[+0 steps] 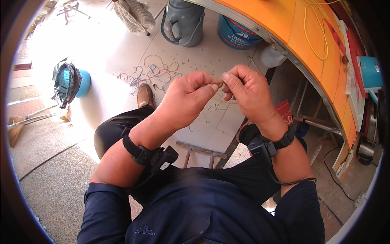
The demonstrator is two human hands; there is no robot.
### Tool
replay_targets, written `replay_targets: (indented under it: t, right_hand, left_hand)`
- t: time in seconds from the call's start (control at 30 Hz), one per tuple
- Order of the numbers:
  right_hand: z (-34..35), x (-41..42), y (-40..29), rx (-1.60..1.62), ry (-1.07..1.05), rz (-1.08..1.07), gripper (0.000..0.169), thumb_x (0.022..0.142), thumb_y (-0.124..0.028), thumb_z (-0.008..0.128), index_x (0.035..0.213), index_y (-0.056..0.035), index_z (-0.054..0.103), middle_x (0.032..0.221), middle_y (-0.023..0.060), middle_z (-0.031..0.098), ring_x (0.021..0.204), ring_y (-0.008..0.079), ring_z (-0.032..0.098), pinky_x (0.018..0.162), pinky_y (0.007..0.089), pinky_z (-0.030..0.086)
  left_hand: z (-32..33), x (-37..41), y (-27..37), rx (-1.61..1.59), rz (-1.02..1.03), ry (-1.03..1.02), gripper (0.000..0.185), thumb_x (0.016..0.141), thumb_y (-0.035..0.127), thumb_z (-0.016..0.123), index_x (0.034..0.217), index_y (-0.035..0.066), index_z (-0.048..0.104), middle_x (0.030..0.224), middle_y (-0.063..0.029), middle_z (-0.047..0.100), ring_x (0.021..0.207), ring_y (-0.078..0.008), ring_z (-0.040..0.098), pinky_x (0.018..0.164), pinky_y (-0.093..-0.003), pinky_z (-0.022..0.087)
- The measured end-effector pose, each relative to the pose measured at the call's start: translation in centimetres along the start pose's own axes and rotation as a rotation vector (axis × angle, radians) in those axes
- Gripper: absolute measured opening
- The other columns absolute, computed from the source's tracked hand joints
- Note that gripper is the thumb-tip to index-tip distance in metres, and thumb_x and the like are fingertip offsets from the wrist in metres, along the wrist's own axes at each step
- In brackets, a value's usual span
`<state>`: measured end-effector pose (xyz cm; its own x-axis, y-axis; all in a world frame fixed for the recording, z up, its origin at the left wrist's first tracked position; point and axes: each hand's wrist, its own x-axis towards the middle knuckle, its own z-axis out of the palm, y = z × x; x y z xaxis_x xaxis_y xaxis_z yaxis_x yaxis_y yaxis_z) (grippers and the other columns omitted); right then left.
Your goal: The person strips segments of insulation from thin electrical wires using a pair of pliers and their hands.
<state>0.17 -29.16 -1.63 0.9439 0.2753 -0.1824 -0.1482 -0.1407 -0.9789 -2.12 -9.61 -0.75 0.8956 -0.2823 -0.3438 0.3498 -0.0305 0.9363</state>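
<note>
My left hand (190,99) and my right hand (248,93) meet fingertip to fingertip in the upper middle of the view. Thumb and forefinger of each pinch a small, thin piece, mostly hidden by the fingers; it looks like the end of a wire. A thin yellow wire (221,102) hangs or lies just below the hands. Beyond them, red and blue wires (158,71) lie in loose tangles on the tiled floor, with many short clippings scattered round. Each wrist wears a black strap with a small device.
An orange table (304,48) curves along the right, bearing a yellow wire loop (327,45). A grey lidded bucket (182,24), a blue bucket (239,33) and a white plastic container (272,57) stand ahead. At left are a lined blue bin (84,84) and a broom (15,134).
</note>
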Motion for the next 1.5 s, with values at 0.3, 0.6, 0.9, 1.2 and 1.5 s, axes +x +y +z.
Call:
replay_targets:
  t: [0.3,0.6,0.9,1.2,1.5]
  right_hand:
    - [-0.8,0.1,-0.7,-0.107,-0.016,-0.117,0.012,0.092,-0.010,0.066,0.090,0.0014,0.067,0.077,0.0055,0.067,0.068,0.0100,0.064,0.063,0.0257,0.052]
    - [-0.3,-0.2,-1.1,-0.361,-0.006,-0.359,0.007,0.081,-0.004,0.068,0.088,-0.0017,0.070,0.079,0.0118,0.068,0.069,0.0229,0.066,0.062,0.0322,0.052]
    - [-0.2,-0.1,-1.1,-0.495,0.059,-0.412,0.007,0.076,-0.003,0.069,0.078,-0.0027,0.062,0.070,0.0112,0.062,0.063,0.0263,0.062,0.059,0.0343,0.050]
    - [-3.7,1.1,-0.6,-0.185,0.192,-0.140,0.005,0.083,-0.002,0.066,0.081,-0.0016,0.061,0.069,-0.0003,0.060,0.062,0.0053,0.051,0.055,0.0276,0.045]
    - [-1.9,0.7,-0.8,-0.181,-0.113,-0.171,0.009,0.089,-0.007,0.070,0.095,-0.0026,0.066,0.076,0.0026,0.063,0.063,0.0086,0.059,0.059,0.0241,0.047]
  left_hand:
    - [-0.4,-0.3,0.4,-0.100,-0.079,0.024,0.012,0.100,0.011,0.063,0.107,0.002,0.067,0.074,0.0082,0.054,0.058,0.0008,0.042,0.051,-0.0177,0.033]
    - [-0.2,-0.2,0.1,0.136,0.014,0.001,0.012,0.099,0.011,0.064,0.105,0.002,0.069,0.080,0.0064,0.059,0.069,-0.0003,0.047,0.060,-0.0180,0.039]
    - [0.1,-0.1,0.4,0.256,0.099,0.000,0.015,0.096,0.014,0.063,0.101,0.000,0.069,0.071,-0.0015,0.060,0.067,-0.0077,0.051,0.064,-0.0267,0.047]
    - [-0.9,-1.0,0.4,0.176,0.003,-0.030,0.011,0.099,0.011,0.064,0.103,0.002,0.069,0.078,0.0080,0.057,0.068,-0.0006,0.046,0.060,-0.0184,0.038]
    - [-1.2,-0.7,1.1,-0.049,-0.027,-0.053,0.012,0.099,0.011,0.063,0.106,0.003,0.068,0.072,0.0080,0.053,0.058,-0.0001,0.042,0.052,-0.0173,0.033]
